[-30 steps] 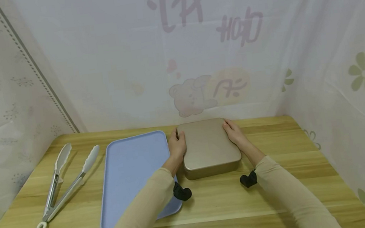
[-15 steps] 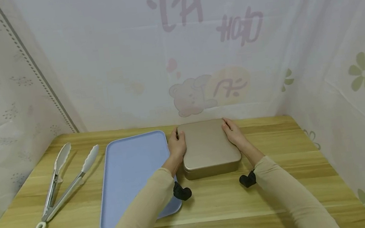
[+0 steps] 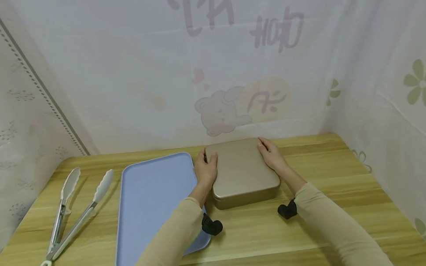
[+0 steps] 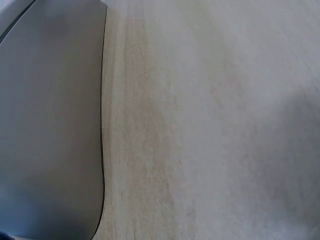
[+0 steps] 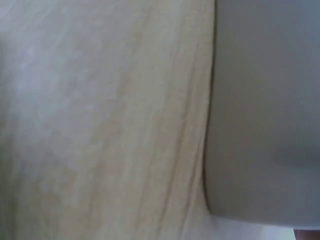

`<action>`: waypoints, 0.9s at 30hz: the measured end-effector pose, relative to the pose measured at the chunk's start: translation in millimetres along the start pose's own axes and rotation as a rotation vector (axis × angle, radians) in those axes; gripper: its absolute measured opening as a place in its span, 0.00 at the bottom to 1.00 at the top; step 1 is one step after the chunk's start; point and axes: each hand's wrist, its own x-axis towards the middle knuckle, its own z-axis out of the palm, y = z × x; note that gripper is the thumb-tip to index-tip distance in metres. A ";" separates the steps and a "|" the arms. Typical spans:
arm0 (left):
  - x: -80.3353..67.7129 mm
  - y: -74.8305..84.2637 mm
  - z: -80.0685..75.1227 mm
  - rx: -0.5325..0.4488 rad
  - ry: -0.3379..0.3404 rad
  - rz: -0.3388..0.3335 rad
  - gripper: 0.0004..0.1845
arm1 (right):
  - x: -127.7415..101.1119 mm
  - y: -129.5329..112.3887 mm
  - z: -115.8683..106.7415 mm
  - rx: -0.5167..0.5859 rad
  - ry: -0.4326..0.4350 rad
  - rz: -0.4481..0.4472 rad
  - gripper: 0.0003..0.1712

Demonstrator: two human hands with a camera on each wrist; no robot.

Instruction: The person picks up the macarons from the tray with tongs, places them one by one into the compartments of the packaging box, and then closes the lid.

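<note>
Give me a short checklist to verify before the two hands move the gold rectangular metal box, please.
1. Left hand holds the left side of the gold rectangular metal box: ok.
2. Right hand holds its right side: ok.
3. Box sits flat on the wooden table: ok.
4. Blue rectangular plastic tray beside the box has nothing on it: ok.
5. White-tipped metal tongs lie apart from both hands: ok.
6. Box contents: cannot tell.

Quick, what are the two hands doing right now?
Left hand: grips the left side of the gold tin.
Right hand: grips its right side.
</note>
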 end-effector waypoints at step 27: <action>-17.0 8.5 -2.7 0.067 -0.006 -0.012 0.29 | -5.0 -11.6 1.6 -0.320 0.175 -0.010 0.22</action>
